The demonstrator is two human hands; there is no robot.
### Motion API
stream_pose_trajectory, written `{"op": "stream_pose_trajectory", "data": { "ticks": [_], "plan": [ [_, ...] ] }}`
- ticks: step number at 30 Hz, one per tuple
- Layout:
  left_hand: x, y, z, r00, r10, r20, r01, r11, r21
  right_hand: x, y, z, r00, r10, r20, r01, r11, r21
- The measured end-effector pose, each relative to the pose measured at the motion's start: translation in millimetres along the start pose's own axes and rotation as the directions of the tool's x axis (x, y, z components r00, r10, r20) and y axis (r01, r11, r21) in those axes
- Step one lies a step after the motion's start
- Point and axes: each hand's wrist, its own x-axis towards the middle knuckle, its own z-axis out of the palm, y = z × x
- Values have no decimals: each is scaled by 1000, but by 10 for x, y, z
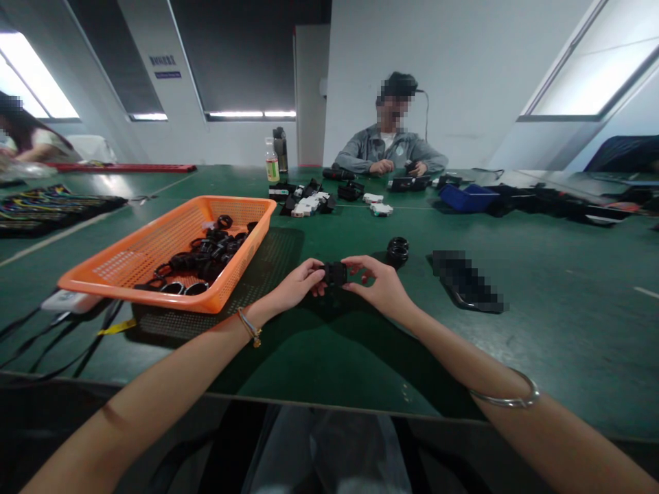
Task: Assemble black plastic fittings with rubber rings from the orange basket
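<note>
Between my two hands is a small black part (336, 274), held just above the green table (329, 357). My left hand (303, 283) pinches its left end with thumb and fingers. On the other end, the thumb and index finger of my right hand (378, 285) close around it. The part's exact kind is too dark and small to make out. Behind my right hand stand black rings (398, 251), apparently stacked. Left of my hands, an orange perforated basket (247, 264) holds several black ring-shaped parts (206, 254), some with shiny rims.
A phone (467, 281) lies to the right. Across the table sits a person (391, 144) behind white and black parts (311, 202). A blue bin (468, 197), a bottle (271, 161) and a dark flask (281, 149) stand farther back. Cables (66, 336) run beside the basket.
</note>
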Motion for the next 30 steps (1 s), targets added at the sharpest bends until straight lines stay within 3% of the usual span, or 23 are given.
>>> {"op": "stream_pose_trajectory", "data": {
  "ticks": [30],
  "plan": [
    [-3,-34,-9,1000,28,9,-28,1000,2,6,-24,-40,992,98,78,-97,995,-11]
  ]
}}
